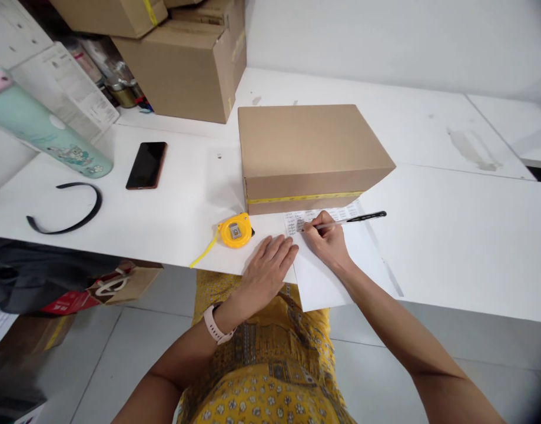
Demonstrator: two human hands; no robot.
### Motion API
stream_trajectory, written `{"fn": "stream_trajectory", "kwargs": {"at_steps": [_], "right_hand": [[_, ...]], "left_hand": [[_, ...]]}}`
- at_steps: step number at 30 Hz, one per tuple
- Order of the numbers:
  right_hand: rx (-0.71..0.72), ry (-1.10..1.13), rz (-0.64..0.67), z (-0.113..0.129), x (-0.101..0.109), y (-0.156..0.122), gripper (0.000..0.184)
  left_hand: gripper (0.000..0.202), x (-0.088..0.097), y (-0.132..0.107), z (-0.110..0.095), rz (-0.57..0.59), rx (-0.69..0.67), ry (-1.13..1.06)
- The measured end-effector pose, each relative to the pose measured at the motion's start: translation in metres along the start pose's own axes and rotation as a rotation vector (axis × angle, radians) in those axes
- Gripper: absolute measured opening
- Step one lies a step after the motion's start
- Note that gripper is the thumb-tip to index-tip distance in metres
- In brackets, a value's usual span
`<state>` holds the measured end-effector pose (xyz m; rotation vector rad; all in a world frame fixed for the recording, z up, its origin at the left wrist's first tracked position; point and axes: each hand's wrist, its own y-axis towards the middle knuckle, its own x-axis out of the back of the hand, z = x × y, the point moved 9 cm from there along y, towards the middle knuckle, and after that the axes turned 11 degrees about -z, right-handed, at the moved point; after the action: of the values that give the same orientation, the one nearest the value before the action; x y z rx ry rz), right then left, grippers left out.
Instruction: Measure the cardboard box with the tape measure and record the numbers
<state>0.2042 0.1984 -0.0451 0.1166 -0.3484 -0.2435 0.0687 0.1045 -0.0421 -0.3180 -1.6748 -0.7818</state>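
Note:
My right hand [327, 240] is closed around a pen [361, 218], its tip down on a sheet of paper [336, 288] with rows of handwriting near the top. Flat on the table's front edge lies my left hand [270, 265], fingers stretched out, touching the paper's left edge. A yellow tape measure [235, 230] sits just left of that hand with a short length of tape pulled out. Behind the paper stands a closed cardboard box [314, 147] with a yellow strip along its front side; it covers the sheet's upper edge.
A phone [147, 165], a black headband [87, 206] and a mint-green bottle [53, 129] are on the left of the white table [464, 247]. Larger cardboard boxes [182, 70] are stacked at the back left. Below the table's left edge there is a paper bag [133, 282].

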Motion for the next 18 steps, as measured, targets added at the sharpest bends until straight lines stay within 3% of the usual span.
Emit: {"fn": "stream_trajectory", "kwargs": {"at_steps": [18], "right_hand": [[0.047,0.005,0.048,0.0078,-0.0062,-0.0028,0.028]], "left_hand": [[0.070,-0.0008,-0.0016,-0.0003,-0.031,0.004,-0.016]]}}
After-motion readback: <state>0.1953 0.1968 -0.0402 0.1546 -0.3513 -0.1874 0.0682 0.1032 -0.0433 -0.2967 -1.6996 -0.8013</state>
